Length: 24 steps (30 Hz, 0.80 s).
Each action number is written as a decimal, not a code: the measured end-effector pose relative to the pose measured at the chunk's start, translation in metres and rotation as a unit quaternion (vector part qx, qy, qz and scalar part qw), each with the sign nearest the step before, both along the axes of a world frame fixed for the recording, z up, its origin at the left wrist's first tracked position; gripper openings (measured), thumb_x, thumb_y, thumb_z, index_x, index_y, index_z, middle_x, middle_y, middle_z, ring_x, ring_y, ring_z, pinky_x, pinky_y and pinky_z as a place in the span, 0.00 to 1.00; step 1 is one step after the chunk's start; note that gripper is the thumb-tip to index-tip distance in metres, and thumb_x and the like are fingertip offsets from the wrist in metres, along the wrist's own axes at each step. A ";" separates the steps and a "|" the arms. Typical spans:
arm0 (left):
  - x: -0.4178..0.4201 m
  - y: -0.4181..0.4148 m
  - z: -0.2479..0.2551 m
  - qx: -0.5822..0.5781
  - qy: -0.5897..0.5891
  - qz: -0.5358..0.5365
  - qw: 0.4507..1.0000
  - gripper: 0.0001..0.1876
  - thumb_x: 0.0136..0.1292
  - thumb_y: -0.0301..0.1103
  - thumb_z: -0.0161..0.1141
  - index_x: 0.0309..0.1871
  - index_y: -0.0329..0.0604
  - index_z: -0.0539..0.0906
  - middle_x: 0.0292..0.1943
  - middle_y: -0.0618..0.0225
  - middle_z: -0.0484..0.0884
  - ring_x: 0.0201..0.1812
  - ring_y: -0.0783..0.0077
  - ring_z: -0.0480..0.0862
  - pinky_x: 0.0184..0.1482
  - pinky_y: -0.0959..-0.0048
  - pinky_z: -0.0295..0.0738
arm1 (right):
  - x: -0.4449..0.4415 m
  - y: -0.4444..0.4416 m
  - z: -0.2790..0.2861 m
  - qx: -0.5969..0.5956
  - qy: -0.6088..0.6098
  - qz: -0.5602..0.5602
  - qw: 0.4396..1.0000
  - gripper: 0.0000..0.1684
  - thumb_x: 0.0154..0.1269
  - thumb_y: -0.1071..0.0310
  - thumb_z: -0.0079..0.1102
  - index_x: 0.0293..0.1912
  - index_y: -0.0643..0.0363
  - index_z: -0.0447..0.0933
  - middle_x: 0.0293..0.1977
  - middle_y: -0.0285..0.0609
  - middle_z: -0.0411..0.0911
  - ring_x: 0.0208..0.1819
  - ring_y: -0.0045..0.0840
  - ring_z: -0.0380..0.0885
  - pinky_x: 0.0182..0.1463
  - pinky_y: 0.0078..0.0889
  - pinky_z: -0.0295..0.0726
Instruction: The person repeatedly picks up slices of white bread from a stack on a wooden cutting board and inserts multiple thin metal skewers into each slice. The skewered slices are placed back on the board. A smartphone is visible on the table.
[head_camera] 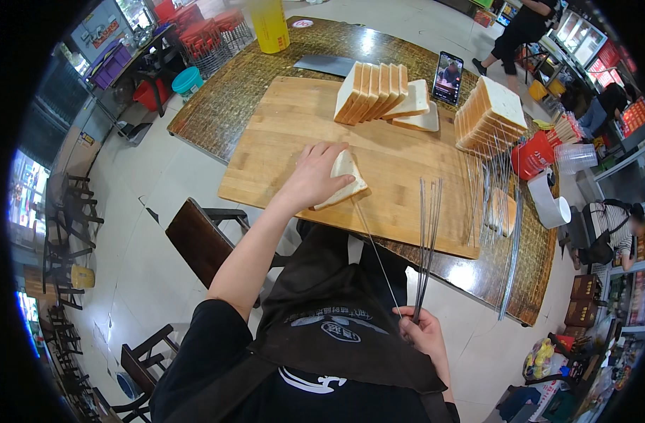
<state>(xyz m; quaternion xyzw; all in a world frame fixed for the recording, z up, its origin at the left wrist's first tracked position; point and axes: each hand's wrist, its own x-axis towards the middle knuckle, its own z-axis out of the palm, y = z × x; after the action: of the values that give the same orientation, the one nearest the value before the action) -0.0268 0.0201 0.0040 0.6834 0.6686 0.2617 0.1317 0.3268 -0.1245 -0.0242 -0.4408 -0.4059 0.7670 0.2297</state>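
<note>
My left hand (317,177) lies over a slice of white bread (346,165) near the front edge of a wooden cutting board (280,132), fingers spread across it and thumb on its face. Low in front of my apron, my right hand (422,330) grips a bundle of thin metal skewers (427,248). One single skewer (375,243) slants from its fingers up to the slice's near edge. Whether the tip is inside the bread cannot be made out. A row of bread slices (372,95) stands at the board's back, with two slices (415,100) lying beside it.
Right of the board are a bread stack (491,113), loose metal skewers (504,264), a bread piece (501,211), a red cup (533,155) and a paper roll (549,203). Behind it lie a phone (448,78) and a flat blade (327,64). A wooden chair (201,243) stands at left.
</note>
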 end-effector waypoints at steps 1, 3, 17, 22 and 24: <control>0.000 0.000 0.000 -0.004 -0.002 0.003 1.000 0.33 0.60 0.41 0.67 0.67 0.43 0.71 0.63 0.55 0.73 0.68 0.51 0.66 0.70 0.60 0.61 | 0.000 0.000 -0.002 -0.003 0.012 -0.001 1.000 0.15 0.72 0.72 0.55 0.55 0.64 0.77 0.26 0.28 0.72 0.26 0.09 0.66 0.31 0.13 0.64; 0.001 -0.001 0.001 -0.009 -0.007 0.010 1.000 0.33 0.60 0.41 0.67 0.67 0.43 0.71 0.63 0.55 0.73 0.68 0.51 0.66 0.70 0.60 0.61 | -0.002 0.000 -0.002 -0.009 0.020 -0.003 1.000 0.15 0.72 0.72 0.55 0.55 0.64 0.77 0.26 0.28 0.72 0.26 0.09 0.66 0.30 0.14 0.64; 0.000 -0.004 0.001 -0.020 -0.006 0.038 0.999 0.37 0.59 0.45 0.68 0.70 0.44 0.68 0.64 0.51 0.70 0.67 0.47 0.65 0.69 0.58 0.63 | -0.003 -0.003 0.001 -0.006 0.003 0.004 1.000 0.15 0.73 0.73 0.53 0.56 0.63 0.76 0.28 0.29 0.73 0.26 0.09 0.67 0.30 0.13 0.65; 0.000 -0.005 0.000 -0.026 0.003 0.040 0.999 0.38 0.59 0.45 0.69 0.70 0.44 0.68 0.63 0.50 0.69 0.67 0.47 0.64 0.69 0.58 0.63 | -0.004 -0.004 0.002 -0.007 0.012 -0.001 1.000 0.15 0.73 0.73 0.53 0.56 0.64 0.77 0.28 0.29 0.73 0.26 0.09 0.67 0.30 0.13 0.64; 0.001 -0.006 0.002 -0.029 0.002 0.041 0.999 0.38 0.59 0.45 0.69 0.70 0.44 0.68 0.63 0.49 0.69 0.66 0.47 0.65 0.69 0.58 0.63 | -0.005 -0.004 0.001 -0.008 0.017 -0.003 1.000 0.15 0.73 0.74 0.53 0.56 0.64 0.77 0.28 0.29 0.73 0.26 0.09 0.67 0.30 0.13 0.64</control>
<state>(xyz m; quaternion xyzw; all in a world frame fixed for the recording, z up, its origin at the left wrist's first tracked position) -0.0262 0.0138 0.0063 0.6515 0.7039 0.2463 0.1393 0.3218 -0.1285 -0.0230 -0.4309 -0.3943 0.7770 0.2349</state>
